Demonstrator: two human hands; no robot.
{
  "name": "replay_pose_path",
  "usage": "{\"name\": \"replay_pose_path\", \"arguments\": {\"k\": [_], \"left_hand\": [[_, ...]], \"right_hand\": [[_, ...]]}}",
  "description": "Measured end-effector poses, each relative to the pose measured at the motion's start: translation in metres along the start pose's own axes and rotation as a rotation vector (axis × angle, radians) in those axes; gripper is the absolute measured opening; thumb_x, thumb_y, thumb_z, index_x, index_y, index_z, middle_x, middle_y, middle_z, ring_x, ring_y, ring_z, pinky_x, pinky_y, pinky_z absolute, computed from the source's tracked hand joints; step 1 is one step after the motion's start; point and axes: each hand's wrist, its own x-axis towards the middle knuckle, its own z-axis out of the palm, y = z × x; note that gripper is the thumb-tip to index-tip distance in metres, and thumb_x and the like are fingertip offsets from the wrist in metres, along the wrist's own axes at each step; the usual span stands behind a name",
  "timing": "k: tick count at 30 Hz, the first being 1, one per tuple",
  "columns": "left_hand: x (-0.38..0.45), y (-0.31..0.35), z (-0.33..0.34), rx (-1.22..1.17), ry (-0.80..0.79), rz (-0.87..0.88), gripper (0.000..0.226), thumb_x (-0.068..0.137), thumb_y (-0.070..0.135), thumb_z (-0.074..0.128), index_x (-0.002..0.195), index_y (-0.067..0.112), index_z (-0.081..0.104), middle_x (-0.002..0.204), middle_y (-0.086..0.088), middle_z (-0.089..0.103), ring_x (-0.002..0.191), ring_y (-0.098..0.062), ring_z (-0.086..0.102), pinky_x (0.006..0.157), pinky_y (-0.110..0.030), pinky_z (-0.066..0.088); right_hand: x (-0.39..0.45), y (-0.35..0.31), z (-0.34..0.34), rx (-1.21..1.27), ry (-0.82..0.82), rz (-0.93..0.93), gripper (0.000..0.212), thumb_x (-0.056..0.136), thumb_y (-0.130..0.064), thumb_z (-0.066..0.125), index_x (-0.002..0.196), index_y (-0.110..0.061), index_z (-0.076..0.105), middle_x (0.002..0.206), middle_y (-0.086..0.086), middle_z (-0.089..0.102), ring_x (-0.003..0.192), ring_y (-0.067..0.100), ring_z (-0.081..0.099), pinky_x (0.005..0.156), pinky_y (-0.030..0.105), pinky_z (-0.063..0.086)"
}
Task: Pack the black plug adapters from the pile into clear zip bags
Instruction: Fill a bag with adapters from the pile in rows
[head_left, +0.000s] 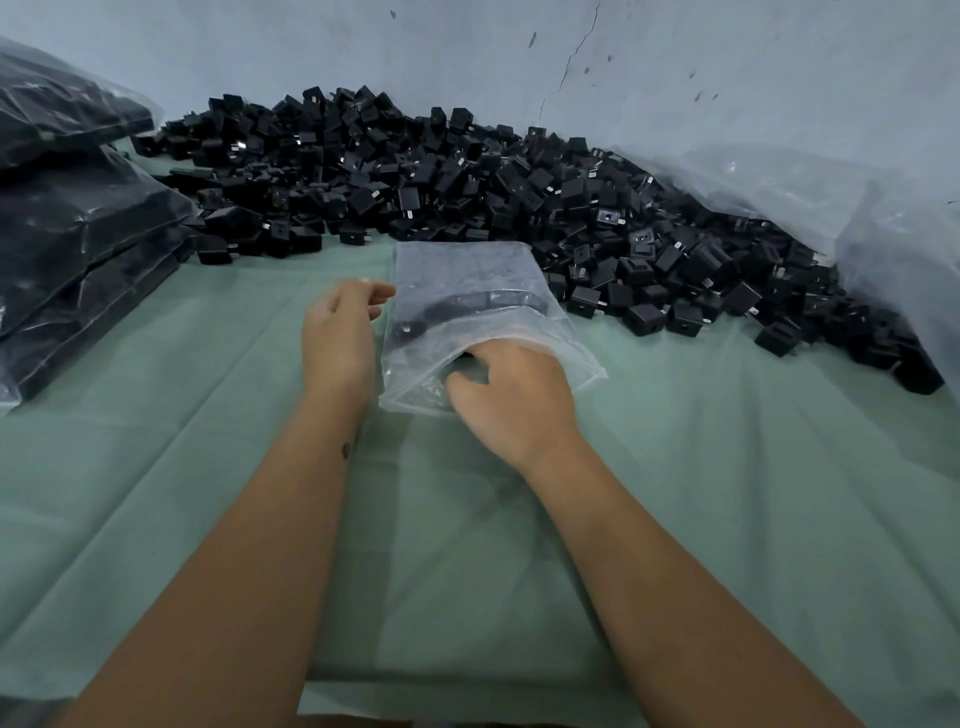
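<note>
A clear zip bag (467, 280) lies on the green cloth in front of a large pile of black plug adapters (467, 176). Several adapters show dark through its plastic. My right hand (511, 400) reaches into the bag's near, open mouth; its fingers are inside, curled round a black adapter that is partly hidden. My left hand (340, 332) hovers just left of the bag with fingers loosely bent, its fingertips at the bag's left edge; whether they touch it I cannot tell.
Filled bags of adapters (67, 218) are stacked at the left edge. A large crumpled clear plastic sack (841, 208) lies at the right against the pale wall. The green cloth (467, 571) covers the surface toward me.
</note>
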Motion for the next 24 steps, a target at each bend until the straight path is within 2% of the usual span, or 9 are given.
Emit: {"name": "replay_pose_path", "arguments": {"k": [5, 9, 13, 16, 18, 19, 21, 22, 24], "left_hand": [[-0.002, 0.001, 0.002, 0.019, -0.032, -0.038, 0.025, 0.084, 0.038, 0.05, 0.073, 0.031, 0.071, 0.103, -0.001, 0.071, 0.099, -0.016, 0.065, 0.087, -0.039, 0.054], [-0.004, 0.004, 0.003, 0.049, -0.071, -0.028, 0.029, 0.075, 0.04, 0.05, 0.081, 0.022, 0.073, 0.101, -0.006, 0.072, 0.103, -0.026, 0.065, 0.095, -0.051, 0.052], [-0.005, 0.004, 0.004, 0.061, -0.072, -0.017, 0.032, 0.076, 0.039, 0.048, 0.085, 0.02, 0.072, 0.102, -0.007, 0.071, 0.103, -0.027, 0.065, 0.095, -0.051, 0.051], [-0.003, 0.0, 0.004, 0.089, -0.068, 0.017, 0.024, 0.088, 0.03, 0.05, 0.087, 0.021, 0.072, 0.093, 0.0, 0.07, 0.09, -0.014, 0.065, 0.09, -0.044, 0.054], [0.0, -0.003, 0.004, 0.11, -0.073, 0.064, 0.022, 0.092, 0.023, 0.051, 0.084, 0.027, 0.072, 0.084, 0.011, 0.067, 0.068, 0.003, 0.057, 0.074, -0.031, 0.049], [0.0, -0.004, 0.004, 0.111, -0.103, 0.093, 0.024, 0.093, 0.021, 0.052, 0.084, 0.028, 0.072, 0.089, 0.013, 0.067, 0.07, 0.008, 0.056, 0.075, -0.028, 0.047], [0.002, -0.006, 0.004, 0.163, -0.195, 0.175, 0.025, 0.095, 0.017, 0.052, 0.092, 0.027, 0.074, 0.116, 0.01, 0.067, 0.112, 0.005, 0.053, 0.099, -0.029, 0.04], [0.002, -0.006, 0.004, 0.237, -0.243, 0.214, 0.024, 0.096, 0.018, 0.052, 0.098, 0.027, 0.074, 0.128, 0.009, 0.063, 0.131, -0.005, 0.042, 0.112, -0.032, 0.03], [0.001, -0.008, 0.004, 0.412, -0.328, 0.241, 0.023, 0.096, 0.022, 0.054, 0.1, 0.033, 0.074, 0.14, 0.012, 0.055, 0.145, -0.011, 0.02, 0.12, -0.034, 0.013]], "right_hand": [[0.006, -0.002, 0.01, -0.108, -0.035, -0.004, 0.02, 0.083, -0.033, 0.049, 0.073, -0.019, 0.059, 0.074, -0.003, 0.06, 0.078, 0.019, 0.051, 0.072, 0.029, 0.035], [0.01, -0.001, 0.016, -0.215, -0.223, -0.002, 0.036, 0.089, -0.038, 0.039, 0.09, -0.017, 0.068, 0.082, 0.003, 0.064, 0.087, 0.023, 0.055, 0.072, 0.031, 0.035], [0.008, 0.0, 0.015, -0.214, -0.155, -0.003, 0.04, 0.09, -0.041, 0.04, 0.075, -0.014, 0.065, 0.077, 0.003, 0.061, 0.081, 0.022, 0.052, 0.071, 0.031, 0.033], [0.009, -0.002, 0.017, -0.211, -0.206, -0.01, 0.041, 0.09, -0.042, 0.038, 0.075, -0.016, 0.066, 0.082, 0.003, 0.064, 0.084, 0.021, 0.055, 0.072, 0.031, 0.033], [0.011, -0.002, 0.019, -0.216, -0.231, -0.023, 0.041, 0.091, -0.044, 0.038, 0.077, -0.017, 0.066, 0.084, 0.003, 0.065, 0.085, 0.021, 0.055, 0.072, 0.031, 0.034], [0.011, -0.002, 0.02, -0.225, -0.234, -0.034, 0.04, 0.091, -0.045, 0.038, 0.078, -0.018, 0.065, 0.085, 0.003, 0.066, 0.083, 0.02, 0.054, 0.071, 0.031, 0.032], [0.009, -0.002, 0.021, -0.246, -0.233, -0.073, 0.038, 0.092, -0.045, 0.039, 0.077, -0.019, 0.062, 0.089, 0.004, 0.067, 0.084, 0.021, 0.053, 0.071, 0.031, 0.029], [0.007, -0.001, 0.02, -0.257, -0.215, -0.105, 0.036, 0.093, -0.044, 0.039, 0.074, -0.02, 0.058, 0.091, 0.004, 0.067, 0.086, 0.023, 0.055, 0.072, 0.031, 0.028], [0.003, 0.0, 0.017, -0.289, -0.138, -0.173, 0.032, 0.094, -0.04, 0.04, 0.07, -0.022, 0.05, 0.091, 0.005, 0.067, 0.089, 0.026, 0.058, 0.07, 0.031, 0.028]]}}
